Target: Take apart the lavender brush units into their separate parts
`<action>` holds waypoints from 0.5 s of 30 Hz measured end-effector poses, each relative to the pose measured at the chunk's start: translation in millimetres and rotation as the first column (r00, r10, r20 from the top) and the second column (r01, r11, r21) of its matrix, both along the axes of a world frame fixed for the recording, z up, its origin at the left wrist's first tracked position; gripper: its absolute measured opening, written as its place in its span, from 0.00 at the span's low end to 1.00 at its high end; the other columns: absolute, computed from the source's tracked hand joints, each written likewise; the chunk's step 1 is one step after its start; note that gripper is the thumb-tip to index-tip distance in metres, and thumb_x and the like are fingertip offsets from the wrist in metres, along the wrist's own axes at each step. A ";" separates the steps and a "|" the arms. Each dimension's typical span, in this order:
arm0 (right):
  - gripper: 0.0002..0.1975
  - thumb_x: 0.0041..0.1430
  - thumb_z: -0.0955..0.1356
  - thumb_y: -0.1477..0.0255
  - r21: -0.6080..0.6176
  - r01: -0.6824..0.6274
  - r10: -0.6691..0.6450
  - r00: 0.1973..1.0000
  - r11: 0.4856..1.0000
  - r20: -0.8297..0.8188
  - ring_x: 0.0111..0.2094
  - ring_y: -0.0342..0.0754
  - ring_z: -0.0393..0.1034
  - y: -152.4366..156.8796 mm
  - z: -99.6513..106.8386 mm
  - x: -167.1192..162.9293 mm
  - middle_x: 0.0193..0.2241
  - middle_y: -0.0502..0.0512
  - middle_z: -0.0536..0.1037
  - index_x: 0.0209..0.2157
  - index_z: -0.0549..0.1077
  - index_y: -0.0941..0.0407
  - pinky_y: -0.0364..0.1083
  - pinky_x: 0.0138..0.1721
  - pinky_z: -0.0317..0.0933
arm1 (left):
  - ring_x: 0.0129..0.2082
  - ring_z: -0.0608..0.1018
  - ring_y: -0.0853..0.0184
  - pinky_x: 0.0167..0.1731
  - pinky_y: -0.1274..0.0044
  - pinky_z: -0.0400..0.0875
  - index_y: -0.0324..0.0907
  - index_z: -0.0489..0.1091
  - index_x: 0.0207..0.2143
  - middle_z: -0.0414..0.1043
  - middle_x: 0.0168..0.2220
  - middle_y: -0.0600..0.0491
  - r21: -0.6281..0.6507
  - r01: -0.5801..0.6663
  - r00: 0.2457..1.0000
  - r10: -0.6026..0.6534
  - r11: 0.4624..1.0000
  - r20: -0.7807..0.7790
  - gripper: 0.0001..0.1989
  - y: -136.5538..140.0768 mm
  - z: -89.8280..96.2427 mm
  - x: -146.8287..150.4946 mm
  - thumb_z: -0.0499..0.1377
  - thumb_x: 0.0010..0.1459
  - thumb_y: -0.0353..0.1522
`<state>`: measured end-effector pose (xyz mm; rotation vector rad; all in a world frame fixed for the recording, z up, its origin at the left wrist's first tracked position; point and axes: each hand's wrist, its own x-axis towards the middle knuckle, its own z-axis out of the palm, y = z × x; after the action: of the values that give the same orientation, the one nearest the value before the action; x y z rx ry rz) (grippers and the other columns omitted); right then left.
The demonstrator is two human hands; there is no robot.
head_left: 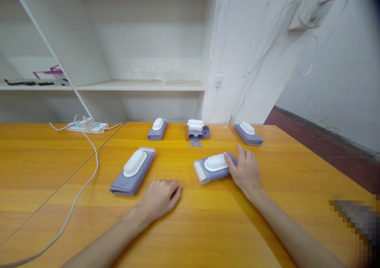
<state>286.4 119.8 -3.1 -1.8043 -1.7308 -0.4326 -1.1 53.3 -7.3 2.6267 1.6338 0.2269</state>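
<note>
Bare forearms [114, 240] reach across a wooden table [192, 228]. Nearer the central purple-and-white device [216, 163] is the right hand [246, 171]: the device lies to its left, long axis mostly sideways, thumb touching its right end, fingers spread apart from the thumb. The left hand [162, 196] curls loosely; its palm is hidden, so I cannot tell its grip.

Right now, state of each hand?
Left hand: loosely closed on the table, nothing visible in it.
Right hand: thumb over one end of a purple-and-white device; firm grip can't be told.
</note>
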 end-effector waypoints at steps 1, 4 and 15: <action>0.29 0.63 0.57 0.55 -0.015 -0.023 0.022 0.999 1.000 -0.028 0.45 0.61 0.65 1.5 -1.6 1.0 0.44 0.68 0.71 0.55 0.62 0.62 0.55 0.43 0.60 | 0.27 0.75 0.65 0.25 0.76 0.55 0.42 0.65 0.28 0.74 0.27 0.51 0.002 -0.002 1.000 0.002 1.000 0.000 0.20 0.1 0.0 -0.2 0.41 0.65 0.39; 0.26 0.65 0.56 0.57 -0.028 -0.132 0.125 0.979 0.991 -0.163 0.44 0.58 0.68 7.3 -9.5 6.3 0.45 0.66 0.72 0.55 0.62 0.61 0.54 0.45 0.61 | 0.27 0.75 0.65 0.25 0.75 0.55 0.42 0.65 0.28 0.74 0.26 0.51 0.004 0.001 1.000 -0.001 1.000 0.005 0.19 0.2 0.2 -0.2 0.41 0.65 0.39; 0.29 0.62 0.58 0.55 -0.067 -0.354 0.322 0.902 0.933 -0.289 0.54 0.56 0.61 6.4 -18.3 0.9 0.53 0.63 0.67 0.58 0.57 0.58 0.56 0.53 0.56 | 0.26 0.75 0.65 0.25 0.75 0.55 0.43 0.64 0.28 0.73 0.26 0.52 0.030 0.002 1.000 -0.002 1.000 0.007 0.18 0.5 -1.8 0.1 0.41 0.65 0.38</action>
<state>287.4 126.2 -21.4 -1.5095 -1.8502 0.0657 -1.0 53.8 -9.1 2.6465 1.6385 0.2622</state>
